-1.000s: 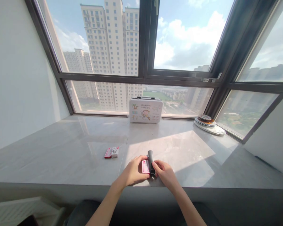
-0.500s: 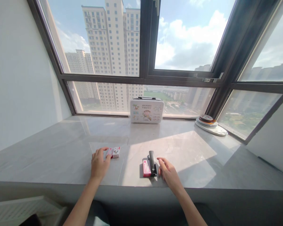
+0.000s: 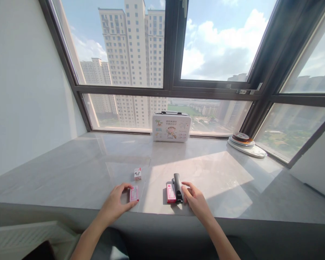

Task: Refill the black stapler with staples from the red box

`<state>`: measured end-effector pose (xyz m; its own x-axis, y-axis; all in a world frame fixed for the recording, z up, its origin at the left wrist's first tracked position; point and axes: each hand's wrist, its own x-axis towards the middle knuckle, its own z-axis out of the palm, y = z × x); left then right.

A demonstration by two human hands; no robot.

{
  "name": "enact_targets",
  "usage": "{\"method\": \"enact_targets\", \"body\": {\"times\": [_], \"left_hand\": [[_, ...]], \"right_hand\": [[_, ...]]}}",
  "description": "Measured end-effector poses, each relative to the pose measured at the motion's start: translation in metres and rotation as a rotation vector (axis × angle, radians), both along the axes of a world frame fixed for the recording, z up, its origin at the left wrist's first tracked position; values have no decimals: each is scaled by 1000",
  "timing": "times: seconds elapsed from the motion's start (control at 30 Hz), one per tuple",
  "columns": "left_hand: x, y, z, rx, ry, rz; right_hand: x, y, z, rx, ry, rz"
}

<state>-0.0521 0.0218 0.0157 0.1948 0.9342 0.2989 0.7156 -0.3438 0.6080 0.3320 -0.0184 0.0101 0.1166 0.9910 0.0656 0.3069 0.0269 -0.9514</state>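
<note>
My left hand holds a small pink-and-white box near the counter's front edge, thumb at its near end and a finger at its far end. Just beyond that box stands a small white box printed with a picture of staples. To the right, a black stapler lies lengthwise, pointing away from me. Against its left side is another pink-and-white box. Loosely bent, the fingers of my right hand are at the stapler's right side; whether they touch it I cannot tell. Nothing is gripped in that hand.
A white cartoon-printed case with a dark handle stands against the window. Several stacked plates sit in the far right corner. The grey stone counter ends at a front edge below my hands. Sunlight crosses its middle.
My left hand has come nearer to me, bringing the pink-and-white box away from the white staple box, which stays put. My right hand has moved slightly closer to the stapler.
</note>
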Motion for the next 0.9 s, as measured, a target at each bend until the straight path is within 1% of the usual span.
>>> {"method": "enact_targets", "body": {"times": [0.1, 0.2, 0.27, 0.33, 0.4, 0.47, 0.57, 0.7, 0.8, 0.9], "left_hand": [[44, -14, 17, -51, -149, -59], [96, -17, 33, -17, -229, -165], [123, -16, 39, 7, -252, -251], [142, -13, 39, 7, -261, -329], [152, -10, 37, -28, -274, -377], [155, -9, 33, -80, -296, -392], [156, -7, 29, -134, -321, -381], [158, -5, 30, -175, -316, -365], [161, -5, 28, -187, -310, -365], [162, -6, 23, -122, -307, -366]], "right_hand": [[-1, 0, 0, 23, -32, 9], [-1, 1, 2, 25, -47, 28], [-1, 1, 3, 21, -50, 42], [-1, 1, 4, 16, -60, 58], [0, 0, 5, 17, -83, 81], [1, -2, 7, 24, -113, 104], [1, -3, 9, 25, -153, 135], [1, -3, 12, 31, -173, 163], [2, -3, 14, 31, -169, 177], [3, -3, 15, 14, -135, 142]]}}
